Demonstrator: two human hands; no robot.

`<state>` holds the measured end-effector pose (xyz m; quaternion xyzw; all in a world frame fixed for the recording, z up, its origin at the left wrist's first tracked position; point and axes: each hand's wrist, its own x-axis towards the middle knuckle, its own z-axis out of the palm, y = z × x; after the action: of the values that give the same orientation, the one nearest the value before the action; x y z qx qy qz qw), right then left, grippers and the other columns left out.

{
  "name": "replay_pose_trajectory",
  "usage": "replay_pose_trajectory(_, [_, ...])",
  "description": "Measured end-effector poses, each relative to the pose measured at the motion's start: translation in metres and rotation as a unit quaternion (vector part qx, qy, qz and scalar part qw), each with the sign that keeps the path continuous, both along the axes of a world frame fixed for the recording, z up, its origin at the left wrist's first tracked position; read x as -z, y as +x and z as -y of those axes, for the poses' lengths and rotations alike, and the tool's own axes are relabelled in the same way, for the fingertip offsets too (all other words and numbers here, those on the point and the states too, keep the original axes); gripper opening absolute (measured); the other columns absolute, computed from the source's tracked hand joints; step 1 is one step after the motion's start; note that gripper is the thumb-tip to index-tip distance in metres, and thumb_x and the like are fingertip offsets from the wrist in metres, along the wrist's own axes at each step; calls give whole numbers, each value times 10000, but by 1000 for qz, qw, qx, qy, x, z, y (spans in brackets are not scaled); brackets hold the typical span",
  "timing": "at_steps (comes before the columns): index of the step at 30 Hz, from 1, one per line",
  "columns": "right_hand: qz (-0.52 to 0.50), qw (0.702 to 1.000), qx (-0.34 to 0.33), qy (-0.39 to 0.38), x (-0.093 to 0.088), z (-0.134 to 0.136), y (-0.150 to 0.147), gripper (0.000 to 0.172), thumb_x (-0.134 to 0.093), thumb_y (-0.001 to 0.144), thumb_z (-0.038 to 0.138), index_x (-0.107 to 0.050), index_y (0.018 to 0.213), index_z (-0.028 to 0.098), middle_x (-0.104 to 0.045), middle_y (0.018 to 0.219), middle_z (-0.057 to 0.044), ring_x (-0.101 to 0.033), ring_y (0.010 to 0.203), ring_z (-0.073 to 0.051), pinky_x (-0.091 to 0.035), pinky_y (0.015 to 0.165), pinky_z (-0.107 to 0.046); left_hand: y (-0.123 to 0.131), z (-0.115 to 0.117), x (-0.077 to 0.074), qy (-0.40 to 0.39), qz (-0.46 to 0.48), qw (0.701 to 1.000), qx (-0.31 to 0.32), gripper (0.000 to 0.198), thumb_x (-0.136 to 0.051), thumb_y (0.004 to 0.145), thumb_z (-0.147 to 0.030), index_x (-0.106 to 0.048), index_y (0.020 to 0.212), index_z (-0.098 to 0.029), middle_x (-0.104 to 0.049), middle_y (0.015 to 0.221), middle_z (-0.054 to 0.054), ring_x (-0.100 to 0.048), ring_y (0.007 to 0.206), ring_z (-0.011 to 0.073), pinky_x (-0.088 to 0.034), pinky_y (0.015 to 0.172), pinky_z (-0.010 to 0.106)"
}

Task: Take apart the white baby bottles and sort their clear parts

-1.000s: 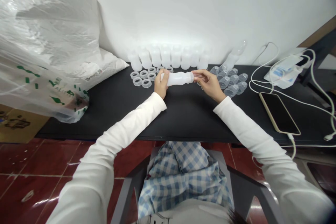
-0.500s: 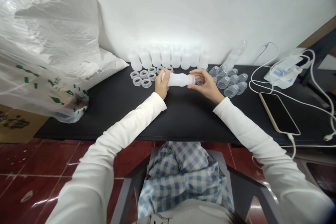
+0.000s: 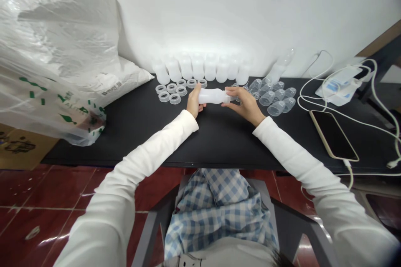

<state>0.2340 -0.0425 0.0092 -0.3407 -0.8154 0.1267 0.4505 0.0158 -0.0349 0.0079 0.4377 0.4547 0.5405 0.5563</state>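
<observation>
A frosted white plastic bottle (image 3: 213, 96) lies sideways in the air above the black tabletop, its neck end pointing right. My left hand (image 3: 194, 102) is wrapped round the bottle's base end. At the other end, my right hand (image 3: 246, 103) grips the screw ring (image 3: 227, 96) at the bottle's neck between thumb and fingers, which partly cover it. Loose translucent rings (image 3: 175, 99) lie in a group left of my hands. Several clear dome caps (image 3: 276, 108) lie just right of my right hand.
Along the wall stands a row of frosted bottles (image 3: 198, 69); one taller capped bottle (image 3: 278, 69) is at their right. Large plastic bags (image 3: 62, 41) crowd the left side. A phone (image 3: 333, 135), white cables (image 3: 347, 123) and a power strip (image 3: 336, 87) occupy the right.
My left hand has shifted its grip at the base, its fingers now showing beneath the bottle. My right hand has turned over the ring, moving slightly left and hiding more of the neck end.
</observation>
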Motion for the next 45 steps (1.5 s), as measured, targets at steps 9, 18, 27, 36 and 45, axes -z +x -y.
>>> replay_pose_trajectory(9, [19,986,56,-155,0,3,-4,805,-225,999,857,-548,567,259,-548,470,-11,-596,533,-197,-558,777,-413,1,8,1,156,-53,986,-10,720,-615,750,-940,-604,753,-220,-479,584,-18,-482,507,111,-337,448,261])
replay_pose_trajectory(18, [65,996,17,-62,-1,-5,9,747,-615,910,774,-577,1407,218,-718,1243,-131,-704,954,-278,-586,897,-447,-3,-6,6,59,-22,997,-53,695,-579,817,-903,-577,853,-209,-504,520,-33,-361,380,70,-194,377,239])
replay_pose_trajectory(27, [56,996,12,-61,-5,-2,7,493,-544,997,683,-679,1160,238,-750,995,-80,-684,826,-228,-556,784,-372,-3,-4,0,35,10,999,-36,697,-537,837,-900,-574,841,-204,-490,447,-40,-314,326,69,-160,356,236])
replay_pose_trajectory(36, [102,992,61,-41,-8,0,6,612,-533,969,742,-642,1234,201,-716,1071,-108,-661,906,-261,-534,856,-416,-2,-3,2,58,-5,998,-27,716,-559,815,-915,-566,841,-200,-500,471,-37,-300,336,61,-145,371,244])
replay_pose_trajectory(45, [25,995,-1,-97,2,5,-3,633,-521,957,789,-610,1213,216,-705,1072,-100,-664,923,-251,-554,826,-399,-4,-4,8,142,-37,989,-11,715,-593,784,-923,-587,842,-210,-518,547,-26,-446,418,94,-265,393,240])
